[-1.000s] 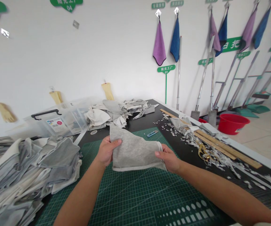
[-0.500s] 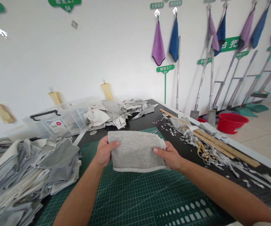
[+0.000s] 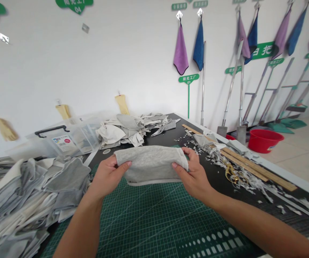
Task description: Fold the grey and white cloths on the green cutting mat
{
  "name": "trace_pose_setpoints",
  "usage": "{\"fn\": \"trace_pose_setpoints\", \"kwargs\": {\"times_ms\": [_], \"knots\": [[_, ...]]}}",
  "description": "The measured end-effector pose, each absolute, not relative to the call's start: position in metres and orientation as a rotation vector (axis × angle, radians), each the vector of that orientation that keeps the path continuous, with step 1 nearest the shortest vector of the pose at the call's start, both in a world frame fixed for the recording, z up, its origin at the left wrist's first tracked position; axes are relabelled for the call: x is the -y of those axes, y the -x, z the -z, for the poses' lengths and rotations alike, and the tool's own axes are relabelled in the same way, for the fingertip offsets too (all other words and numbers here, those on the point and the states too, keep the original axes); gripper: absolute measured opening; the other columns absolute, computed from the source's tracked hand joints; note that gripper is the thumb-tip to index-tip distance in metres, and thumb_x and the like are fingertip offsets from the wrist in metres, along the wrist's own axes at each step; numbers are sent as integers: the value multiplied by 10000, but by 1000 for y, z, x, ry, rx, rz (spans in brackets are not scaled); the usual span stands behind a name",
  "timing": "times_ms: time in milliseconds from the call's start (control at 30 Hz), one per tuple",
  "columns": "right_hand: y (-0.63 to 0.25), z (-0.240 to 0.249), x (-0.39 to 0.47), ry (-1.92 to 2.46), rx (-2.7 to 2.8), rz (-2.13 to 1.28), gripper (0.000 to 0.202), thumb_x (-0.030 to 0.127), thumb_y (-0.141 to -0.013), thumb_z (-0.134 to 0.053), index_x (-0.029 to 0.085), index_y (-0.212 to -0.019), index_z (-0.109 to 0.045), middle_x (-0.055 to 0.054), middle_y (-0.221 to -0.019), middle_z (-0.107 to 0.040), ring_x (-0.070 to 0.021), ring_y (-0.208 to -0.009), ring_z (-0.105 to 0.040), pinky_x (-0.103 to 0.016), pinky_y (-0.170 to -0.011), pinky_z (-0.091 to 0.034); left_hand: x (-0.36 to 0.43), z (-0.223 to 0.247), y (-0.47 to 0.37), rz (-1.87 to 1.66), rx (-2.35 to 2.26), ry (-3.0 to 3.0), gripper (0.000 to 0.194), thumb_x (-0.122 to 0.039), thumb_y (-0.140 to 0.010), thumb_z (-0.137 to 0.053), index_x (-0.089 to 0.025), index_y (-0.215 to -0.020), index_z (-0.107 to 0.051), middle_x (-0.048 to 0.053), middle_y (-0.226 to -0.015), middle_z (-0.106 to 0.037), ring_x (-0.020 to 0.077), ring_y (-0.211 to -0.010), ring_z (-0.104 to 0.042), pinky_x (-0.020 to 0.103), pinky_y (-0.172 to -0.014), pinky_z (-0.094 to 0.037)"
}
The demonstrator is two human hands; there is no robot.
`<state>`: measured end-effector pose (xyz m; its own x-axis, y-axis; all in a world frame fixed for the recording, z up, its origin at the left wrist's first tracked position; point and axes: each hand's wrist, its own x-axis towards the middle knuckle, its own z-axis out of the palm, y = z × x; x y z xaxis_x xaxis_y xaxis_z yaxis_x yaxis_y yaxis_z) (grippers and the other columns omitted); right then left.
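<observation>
A folded light grey cloth (image 3: 151, 165) is stretched between my two hands, above the green cutting mat (image 3: 154, 218). My left hand (image 3: 108, 175) grips its left edge, thumb on the near face and fingers behind. At the right edge my right hand (image 3: 193, 172) pinches the layered end, its thumb in front. The cloth's lower edge curves and hangs free. Behind it, part of the mat is hidden.
Piled grey and white fabric (image 3: 36, 193) lies at the left, with more scraps (image 3: 124, 129) at the back. A clear plastic box (image 3: 65, 141) stands behind. Gold scissors (image 3: 231, 173), wooden strips (image 3: 245, 163) and shreds lie right; a red bucket (image 3: 264, 139) is beyond.
My left hand has moved left and turned, and my right hand's fingers have lifted behind the cloth. The cloth has shifted slightly left and up and looks shorter from top to bottom.
</observation>
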<state>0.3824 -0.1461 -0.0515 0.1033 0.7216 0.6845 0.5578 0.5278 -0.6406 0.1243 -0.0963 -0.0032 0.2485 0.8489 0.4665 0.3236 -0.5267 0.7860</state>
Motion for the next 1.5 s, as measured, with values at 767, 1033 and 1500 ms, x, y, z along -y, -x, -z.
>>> {"fn": "trace_pose_setpoints", "kwargs": {"times_ms": [767, 1033, 1500], "knots": [[-382, 44, 156, 1296, 1514, -179, 267, 371, -836, -506, 210, -671, -640, -64, -1137, -419, -234, -1033, -406, -393, -901, -366, 87, 7, -129, -1095, -1073, -1697, 332, -328, -713, -675, -156, -997, -685, 60, -920, -701, 227, -898, -609, 316, -807, -452], [-376, 52, 150, 1067, 1519, -708, 325, 397, -845, -507, 248, -1117, -606, -43, -1165, -578, -217, -1026, -539, -377, -902, -422, 91, 11, -137, -1156, -962, -1591, 393, -328, -733, -654, -143, -1078, -618, 79, -990, -674, 220, -893, -604, 301, -770, -462], [-380, 60, 150, 850, 1333, -803, 282, 347, -818, -573, 213, -1049, -665, -59, -1011, -675, -250, -980, -594, -385, -825, -483, 97, 5, -135, -1112, -944, -1604, 679, -85, -584, -530, -185, -1254, -495, 46, -1056, -648, 233, -909, -604, 291, -732, -480]]}}
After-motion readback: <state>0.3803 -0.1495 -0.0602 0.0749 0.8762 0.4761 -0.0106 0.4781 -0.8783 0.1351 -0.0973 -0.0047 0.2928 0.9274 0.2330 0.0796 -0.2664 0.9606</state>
